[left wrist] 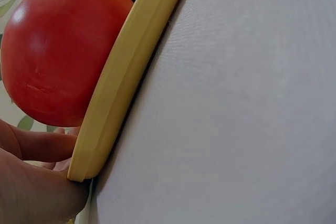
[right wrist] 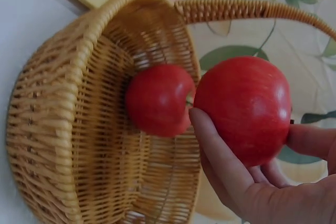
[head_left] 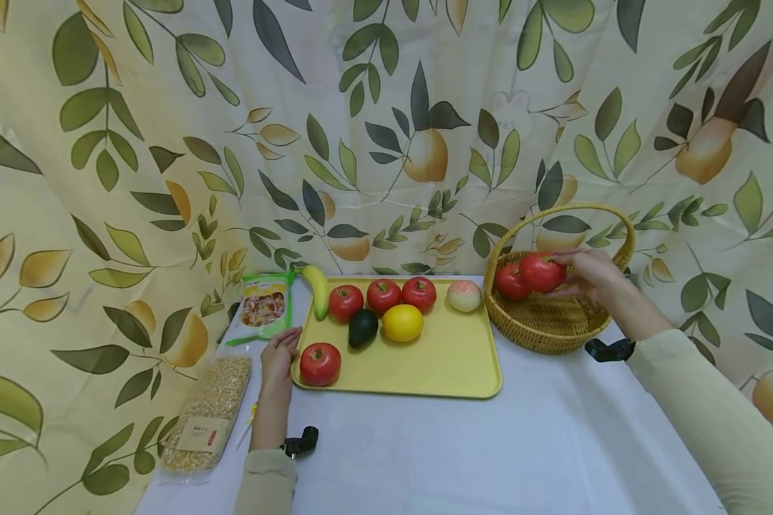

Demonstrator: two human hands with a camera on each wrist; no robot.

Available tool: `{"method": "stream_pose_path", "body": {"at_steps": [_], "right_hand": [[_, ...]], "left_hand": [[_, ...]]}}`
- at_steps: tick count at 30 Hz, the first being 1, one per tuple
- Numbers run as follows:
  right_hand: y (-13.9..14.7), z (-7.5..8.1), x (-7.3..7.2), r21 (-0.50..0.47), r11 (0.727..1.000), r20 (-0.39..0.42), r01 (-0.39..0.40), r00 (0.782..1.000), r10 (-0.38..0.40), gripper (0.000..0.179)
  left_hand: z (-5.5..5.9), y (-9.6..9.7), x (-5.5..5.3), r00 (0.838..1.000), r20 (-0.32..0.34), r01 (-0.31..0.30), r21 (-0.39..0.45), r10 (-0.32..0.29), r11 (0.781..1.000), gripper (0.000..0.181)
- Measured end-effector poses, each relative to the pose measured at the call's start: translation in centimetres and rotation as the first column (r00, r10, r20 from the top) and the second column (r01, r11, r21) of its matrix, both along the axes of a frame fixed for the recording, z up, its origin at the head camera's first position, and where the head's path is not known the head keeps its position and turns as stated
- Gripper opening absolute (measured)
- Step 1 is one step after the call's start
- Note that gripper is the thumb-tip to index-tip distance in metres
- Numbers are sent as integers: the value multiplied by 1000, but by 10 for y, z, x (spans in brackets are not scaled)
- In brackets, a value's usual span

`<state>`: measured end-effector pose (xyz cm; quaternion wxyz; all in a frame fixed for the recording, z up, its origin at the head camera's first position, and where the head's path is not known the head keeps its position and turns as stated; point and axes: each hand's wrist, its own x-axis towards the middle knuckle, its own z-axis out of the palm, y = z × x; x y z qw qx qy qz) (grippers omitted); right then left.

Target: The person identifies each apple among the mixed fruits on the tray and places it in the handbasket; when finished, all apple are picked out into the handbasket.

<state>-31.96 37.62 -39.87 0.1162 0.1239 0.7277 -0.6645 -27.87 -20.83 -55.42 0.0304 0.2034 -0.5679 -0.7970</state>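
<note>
My right hand (head_left: pixel 582 275) holds a red apple (right wrist: pixel 244 109) between thumb and fingers, over the wicker basket (head_left: pixel 547 343). Inside the basket, against its far wall, lies another red apple (right wrist: pixel 160 99). My left hand (head_left: pixel 279 357) is at the left edge of the yellow tray (head_left: pixel 425 375); the left wrist view shows the tray's rim between its thumb and a finger. Close to that hand a red apple (head_left: pixel 320 364) sits in the tray's near left corner. Farther back on the tray are several red apples (head_left: pixel 383 295), a banana (head_left: pixel 318 292), an avocado (head_left: pixel 363 328), a lemon (head_left: pixel 402 323) and a peach (head_left: pixel 464 295).
Left of the tray lie a green-edged food packet (head_left: pixel 264 306) and a clear bag of grains (head_left: pixel 212 408). The basket's tall handle (head_left: pixel 563 207) arches over it. White cloth (head_left: pixel 457 458) covers the table, and a leaf-patterned curtain (head_left: pixel 386 179) hangs behind.
</note>
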Motion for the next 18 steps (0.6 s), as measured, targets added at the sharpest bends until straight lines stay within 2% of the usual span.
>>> {"method": "stream_pose_path", "body": {"at_steps": [9,15,18], "right_hand": [[9,-3,-9,-4,997,-18,71,997,-71,60],[15,-12,-17,-1,988,-17,152,988,-152,34],[19,-16,-21,26,982,-9,188,982,-188,37]], "left_hand": [[1,1,0,1000,15,-1,-6,1,1000,66],[3,1,0,1000,12,-6,-21,7,1000,66],[3,2,0,1000,25,-4,-23,5,1000,66]]}}
